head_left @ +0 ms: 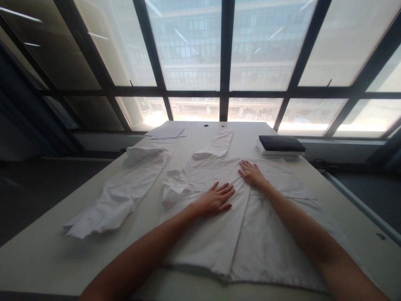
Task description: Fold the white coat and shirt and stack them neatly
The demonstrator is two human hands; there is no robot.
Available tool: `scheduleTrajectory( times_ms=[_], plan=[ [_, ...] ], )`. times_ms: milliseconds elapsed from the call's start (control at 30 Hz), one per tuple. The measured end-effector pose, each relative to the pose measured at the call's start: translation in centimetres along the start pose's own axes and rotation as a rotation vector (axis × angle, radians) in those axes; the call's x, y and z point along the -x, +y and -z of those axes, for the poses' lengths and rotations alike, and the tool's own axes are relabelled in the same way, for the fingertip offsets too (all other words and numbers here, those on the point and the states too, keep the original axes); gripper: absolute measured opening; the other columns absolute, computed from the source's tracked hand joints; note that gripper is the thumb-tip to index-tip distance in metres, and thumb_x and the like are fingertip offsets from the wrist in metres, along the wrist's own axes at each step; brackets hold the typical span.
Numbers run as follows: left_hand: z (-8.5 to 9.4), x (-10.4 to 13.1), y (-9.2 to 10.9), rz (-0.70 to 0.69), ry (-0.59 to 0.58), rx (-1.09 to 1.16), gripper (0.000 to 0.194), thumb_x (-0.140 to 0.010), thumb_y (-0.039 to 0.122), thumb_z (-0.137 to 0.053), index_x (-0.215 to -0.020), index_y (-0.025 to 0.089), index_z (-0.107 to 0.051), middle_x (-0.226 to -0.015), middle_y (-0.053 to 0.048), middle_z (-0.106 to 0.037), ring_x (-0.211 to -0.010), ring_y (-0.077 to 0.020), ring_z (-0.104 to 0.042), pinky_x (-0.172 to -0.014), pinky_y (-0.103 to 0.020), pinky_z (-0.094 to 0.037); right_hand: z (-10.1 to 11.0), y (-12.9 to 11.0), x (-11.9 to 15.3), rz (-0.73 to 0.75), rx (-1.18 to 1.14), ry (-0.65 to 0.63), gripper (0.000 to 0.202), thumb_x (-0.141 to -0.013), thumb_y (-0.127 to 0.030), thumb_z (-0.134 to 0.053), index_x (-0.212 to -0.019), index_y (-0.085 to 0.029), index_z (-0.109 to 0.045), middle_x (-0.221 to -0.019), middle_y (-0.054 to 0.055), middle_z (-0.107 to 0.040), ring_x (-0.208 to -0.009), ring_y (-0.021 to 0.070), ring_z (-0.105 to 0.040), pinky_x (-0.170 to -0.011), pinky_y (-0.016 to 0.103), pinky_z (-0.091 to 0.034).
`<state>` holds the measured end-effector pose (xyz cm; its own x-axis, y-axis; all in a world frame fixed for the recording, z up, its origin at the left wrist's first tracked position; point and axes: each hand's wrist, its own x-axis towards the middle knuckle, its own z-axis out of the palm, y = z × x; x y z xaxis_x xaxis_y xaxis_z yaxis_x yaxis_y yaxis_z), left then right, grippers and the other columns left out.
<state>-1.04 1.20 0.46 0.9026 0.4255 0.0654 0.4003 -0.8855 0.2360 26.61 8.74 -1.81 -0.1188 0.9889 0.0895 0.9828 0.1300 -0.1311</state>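
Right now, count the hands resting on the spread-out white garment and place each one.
2. The left hand lies flat on the white garment, nearer the camera; the right hand lies flat farther forward and to the right. No other hands show.

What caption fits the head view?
Left hand and right hand rest flat on a spread white garment, dark folded cloth beyond at right.

Beyond the hands, dark-framed windows let in bright daylight, a building showing outside. A pale tabletop spreads beneath them; dark floor lies to their left.
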Motion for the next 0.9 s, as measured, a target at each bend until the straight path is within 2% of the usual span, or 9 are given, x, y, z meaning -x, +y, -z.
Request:
scheduleTrajectory(
  times_ms=[133,200,267,367,433,533,633,733,900],
  plan=[
    [0.0,0.0,0.0,0.006,0.001,-0.002,0.068,-0.101,0.059,-0.028,-0.158,0.023,-0.02,-0.163,-0.01,-0.02,-0.152,-0.024,-0.012,-0.122,-0.048,-0.004,0.3,0.1,0.3,-0.147,-0.02,0.145,0.058,-0.101,-0.037,-0.028,-0.149,-0.006,-0.039,-0.158,0.018,-0.032,-0.148,0.0297,-0.023,-0.118,0.053,-0.017],
    [-0.1,-0.1,0.0,0.022,0.0,-0.007,0.069,-0.101,0.06,-0.028,-0.158,0.021,-0.02,-0.163,-0.012,-0.019,-0.152,-0.024,-0.013,-0.123,-0.047,-0.006,0.8,-0.6,0.8,-0.111,-0.036,0.213,0.055,-0.101,-0.034,-0.028,-0.148,-0.007,-0.041,-0.158,0.017,-0.032,-0.149,0.0284,-0.022,-0.118,0.052,-0.016],
    [-0.2,-0.2,0.0,0.041,0.004,-0.011,0.071,-0.101,0.06,-0.028,-0.157,0.018,-0.02,-0.163,-0.012,-0.02,-0.151,-0.0237,-0.014,-0.123,-0.045,-0.009,1.2,-1.9,1.5,0.078,-0.074,0.215,0.055,-0.101,-0.032,-0.028,-0.15,-0.011,-0.039,-0.159,0.014,-0.031,-0.15,0.0241,-0.019,-0.12,0.048,-0.013],
    [-0.5,-0.4,0.0,0.074,0.038,-0.028,0.071,-0.1,0.059,-0.031,-0.157,0.018,-0.021,-0.162,-0.013,-0.023,-0.151,-0.0235,-0.016,-0.122,-0.045,-0.012,1.2,-4.7,2.7,0.407,-0.155,0.073,0.055,-0.103,-0.035,-0.026,-0.154,-0.017,-0.033,-0.161,0.01,-0.028,-0.151,0.0192,-0.016,-0.121,0.044,-0.013],
    [-0.7,-0.5,0.0,0.096,0.066,-0.041,0.069,-0.1,0.057,-0.034,-0.156,0.018,-0.023,-0.161,-0.012,-0.028,-0.15,-0.0234,-0.019,-0.122,-0.045,-0.012,0.9,-6.0,3.2,0.488,-0.176,-0.035,0.055,-0.104,-0.038,-0.022,-0.155,-0.02,-0.032,-0.161,0.008,-0.027,-0.151,0.0195,-0.016,-0.12,0.045,-0.014],
    [-0.9,-0.6,-0.2,0.109,0.074,-0.041,0.069,-0.1,0.055,-0.036,-0.157,0.02,-0.022,-0.161,-0.011,-0.027,-0.15,-0.0226,-0.02,-0.122,-0.045,-0.013,0.5,-6.0,3.0,0.422,-0.137,-0.09,0.058,-0.104,-0.044,-0.018,-0.155,-0.019,-0.032,-0.162,0.009,-0.024,-0.151,0.0224,-0.015,-0.12,0.049,-0.013],
    [-0.9,-0.5,-0.4,0.111,0.049,-0.032,0.069,-0.1,0.056,-0.034,-0.157,0.019,-0.022,-0.162,-0.01,-0.023,-0.151,-0.0223,-0.017,-0.122,-0.044,-0.014,0.4,-4.1,1.9,0.259,-0.069,-0.083,0.063,-0.103,-0.05,-0.021,-0.156,-0.018,-0.028,-0.163,0.009,-0.02,-0.151,0.0245,-0.013,-0.12,0.052,-0.011],
    [-0.9,-0.4,-0.6,0.106,0.045,-0.021,0.067,-0.1,0.056,-0.033,-0.156,0.02,-0.024,-0.162,-0.011,-0.023,-0.151,-0.0231,-0.018,-0.122,-0.044,-0.014,0.3,-2.1,0.7,0.127,-0.015,-0.065,0.064,-0.102,-0.05,-0.024,-0.156,-0.016,-0.027,-0.163,0.011,-0.02,-0.151,0.0256,-0.015,-0.12,0.052,-0.011],
    [-0.5,-0.2,0.0,0.069,0.045,-0.013,0.066,-0.101,0.056,-0.033,-0.157,0.022,-0.024,-0.162,-0.011,-0.023,-0.151,-0.0246,-0.017,-0.122,-0.046,-0.013,-0.2,-1.1,0.3,0.081,0.011,-0.009,0.062,-0.101,-0.047,-0.026,-0.154,-0.014,-0.031,-0.162,0.012,-0.024,-0.15,0.0261,-0.019,-0.119,0.052,-0.011]
  ],
)
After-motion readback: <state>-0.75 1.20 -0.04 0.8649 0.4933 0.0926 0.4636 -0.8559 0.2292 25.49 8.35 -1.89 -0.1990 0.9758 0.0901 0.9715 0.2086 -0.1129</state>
